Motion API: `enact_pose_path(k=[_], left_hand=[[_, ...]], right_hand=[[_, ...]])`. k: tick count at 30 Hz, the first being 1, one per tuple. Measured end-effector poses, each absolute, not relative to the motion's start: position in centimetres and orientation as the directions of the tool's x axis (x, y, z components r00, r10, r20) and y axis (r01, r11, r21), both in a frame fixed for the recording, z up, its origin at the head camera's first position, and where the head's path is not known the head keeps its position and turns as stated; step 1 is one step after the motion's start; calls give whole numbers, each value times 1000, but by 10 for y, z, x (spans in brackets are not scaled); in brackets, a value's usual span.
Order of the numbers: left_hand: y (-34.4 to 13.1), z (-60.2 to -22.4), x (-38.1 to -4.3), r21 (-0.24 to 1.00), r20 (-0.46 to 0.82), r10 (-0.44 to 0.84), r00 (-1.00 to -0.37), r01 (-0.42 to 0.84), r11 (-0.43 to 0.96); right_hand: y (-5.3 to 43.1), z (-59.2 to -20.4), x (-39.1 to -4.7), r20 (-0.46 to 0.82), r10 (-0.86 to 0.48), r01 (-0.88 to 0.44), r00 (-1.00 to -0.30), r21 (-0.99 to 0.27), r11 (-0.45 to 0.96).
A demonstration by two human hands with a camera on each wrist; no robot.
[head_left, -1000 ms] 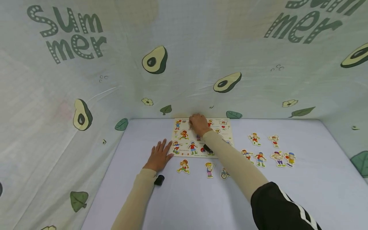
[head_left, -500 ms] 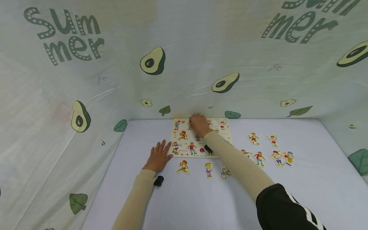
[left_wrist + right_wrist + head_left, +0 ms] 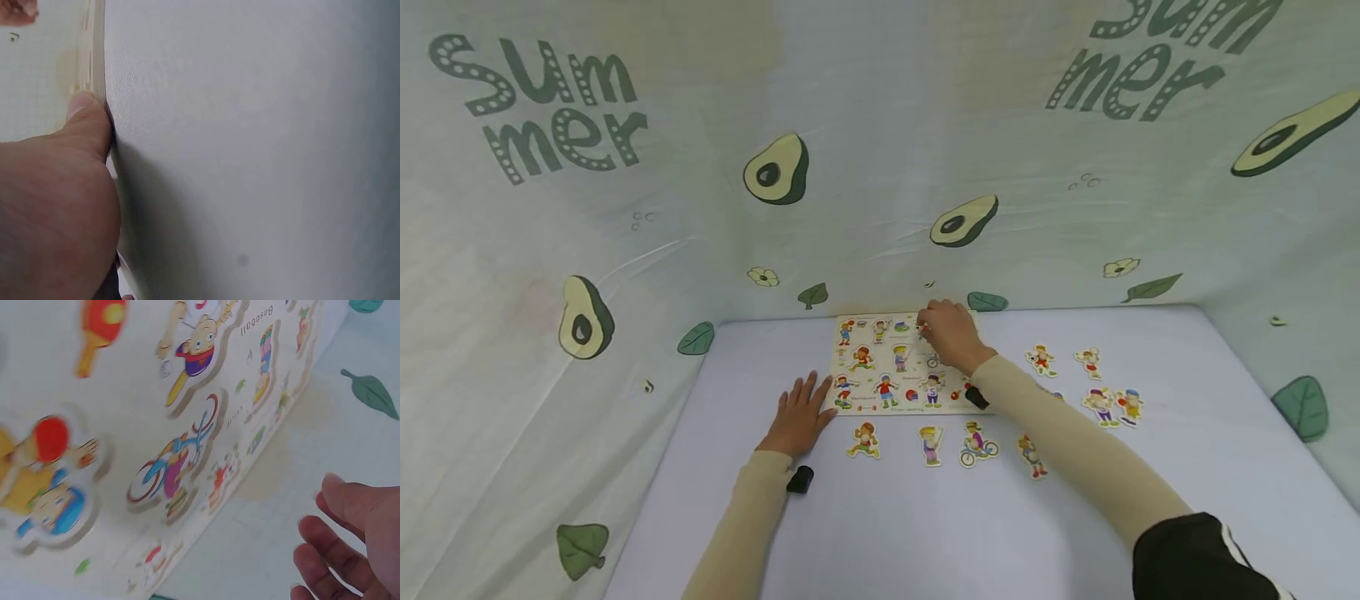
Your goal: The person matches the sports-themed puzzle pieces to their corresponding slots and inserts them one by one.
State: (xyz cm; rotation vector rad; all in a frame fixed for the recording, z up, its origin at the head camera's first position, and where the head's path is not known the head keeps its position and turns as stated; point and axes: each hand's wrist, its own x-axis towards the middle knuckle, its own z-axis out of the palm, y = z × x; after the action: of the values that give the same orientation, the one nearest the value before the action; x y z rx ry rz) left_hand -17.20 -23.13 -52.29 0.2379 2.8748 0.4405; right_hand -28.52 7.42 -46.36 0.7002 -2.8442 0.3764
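Note:
A puzzle board printed with sporty child figures lies at the far side of the table. My left hand rests flat and spread on the table at the board's left edge; in the left wrist view its thumb touches that edge. My right hand is over the board's upper right part, beside a small figure near its fingertips. In the right wrist view the right fingers are loosely bent and apart, with no piece seen between them. The forearm covers part of the board's right side.
Loose figure pieces lie in front of the board: a runner, a batter, a cyclist and a tilted figure. Several more lie to the right, including a footballer. A patterned cloth rises behind the table.
My right hand has moved right along the board's top row, uncovering a figure in the second place. The head view has turned slightly right. My left hand stays at the board's edge.

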Motion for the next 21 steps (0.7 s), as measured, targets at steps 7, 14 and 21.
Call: enact_pose_path(k=[7, 14, 21], left_hand=[[-234, -532, -174, 302, -195, 205, -959, 140, 943], [-234, -527, -170, 327, -175, 219, -960, 153, 933], [-232, -527, -171, 306, -208, 207, -956, 137, 942]], right_hand=[[109, -460, -262, 253, -382, -440, -889, -237, 866], [135, -463, -234, 254, -353, -408, -900, -214, 887], [163, -469, -208, 272, -337, -401, -902, -231, 887]])
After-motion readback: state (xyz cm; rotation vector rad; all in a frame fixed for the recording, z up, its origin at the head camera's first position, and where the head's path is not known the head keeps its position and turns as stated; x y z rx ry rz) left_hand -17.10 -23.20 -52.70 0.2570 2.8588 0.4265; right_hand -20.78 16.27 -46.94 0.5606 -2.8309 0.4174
